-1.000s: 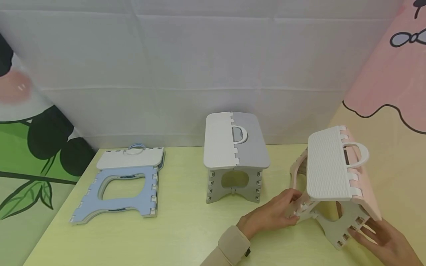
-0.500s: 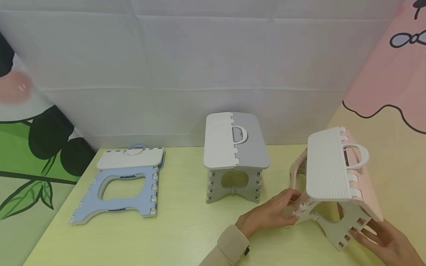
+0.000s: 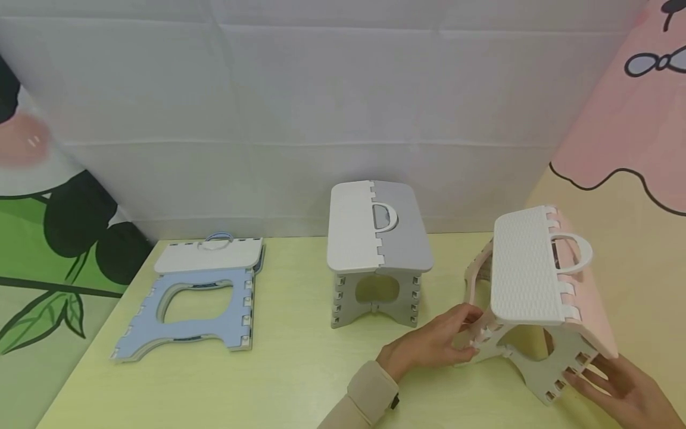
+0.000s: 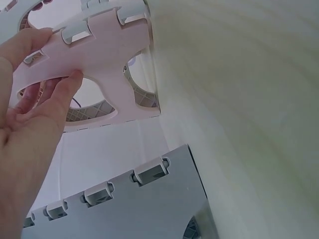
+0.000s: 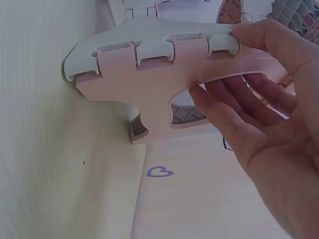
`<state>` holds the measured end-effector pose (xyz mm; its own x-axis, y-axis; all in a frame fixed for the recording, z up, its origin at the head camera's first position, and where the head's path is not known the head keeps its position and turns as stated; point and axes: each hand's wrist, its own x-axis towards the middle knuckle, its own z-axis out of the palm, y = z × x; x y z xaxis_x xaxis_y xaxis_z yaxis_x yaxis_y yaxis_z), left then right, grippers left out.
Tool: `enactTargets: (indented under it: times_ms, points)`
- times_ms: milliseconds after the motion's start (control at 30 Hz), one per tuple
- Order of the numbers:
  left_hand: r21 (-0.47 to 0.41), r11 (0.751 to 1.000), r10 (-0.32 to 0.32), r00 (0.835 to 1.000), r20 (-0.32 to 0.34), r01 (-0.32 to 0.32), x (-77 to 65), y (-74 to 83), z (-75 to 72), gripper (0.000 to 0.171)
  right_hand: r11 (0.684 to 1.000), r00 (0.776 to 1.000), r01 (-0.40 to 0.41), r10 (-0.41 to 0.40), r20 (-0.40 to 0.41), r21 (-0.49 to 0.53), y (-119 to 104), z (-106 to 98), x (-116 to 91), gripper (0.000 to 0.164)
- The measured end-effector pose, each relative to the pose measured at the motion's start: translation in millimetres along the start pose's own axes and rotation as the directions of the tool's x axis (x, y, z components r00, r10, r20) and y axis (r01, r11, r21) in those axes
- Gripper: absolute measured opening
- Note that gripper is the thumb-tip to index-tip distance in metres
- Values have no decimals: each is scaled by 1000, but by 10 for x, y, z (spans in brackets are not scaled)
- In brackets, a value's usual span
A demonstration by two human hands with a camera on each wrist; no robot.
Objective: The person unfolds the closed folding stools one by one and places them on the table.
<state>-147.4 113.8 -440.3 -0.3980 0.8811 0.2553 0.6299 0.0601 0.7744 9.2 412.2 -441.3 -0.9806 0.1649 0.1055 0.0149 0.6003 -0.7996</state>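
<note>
A pink and white folding stool point(image 3: 525, 268) stands on the right of the table, its top bent into a roof shape and its legs spread. My left hand point(image 3: 436, 342) grips its left side; in the left wrist view, the thumb lies on the hinged edge and the fingers of this hand point(image 4: 37, 109) reach into the opening of the pink leg panel point(image 4: 107, 55). On the stool's right side, my right hand point(image 3: 624, 384) holds the other leg panel. Seen from the right wrist, that hand point(image 5: 269, 109) has its thumb on the hinged edge and fingers at the cutout.
A grey and white folding stool point(image 3: 356, 226) stands unfolded at the back middle. A blue and white one point(image 3: 236, 322) lies folded flat on the left of the pale yellow table point(image 3: 295, 369). Behind hangs a white cloth point(image 3: 332, 107); a printed pink and beige sheet point(image 3: 616, 137) is at right.
Both hands keep their hold on the pink and white stool. Its top has sunk very slightly, and its right edge has shifted a little outward. The other stools stay put.
</note>
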Motion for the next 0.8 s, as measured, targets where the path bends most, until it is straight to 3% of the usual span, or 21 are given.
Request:
enactTargets:
  times_ms: [167, 400, 800]
  points:
    - [-1, 1000, -5, 1000, 3, 5, -1, -3, -9, 52, 999, 1000, -18, 18, -1, -27, -6, -7, -10, 70]
    - [7, 1000, 2, 1000, 5, -3, -6, -12, -24, 52, 999, 1000, -25, 25, 10, 42, 5, -20, -18, 70]
    - [-11, 1000, 3, 1000, 14, -3, -30, -9, -57, 51, 1000, 1000, 0, 0, 11, -20, 43, -35, -5, 71]
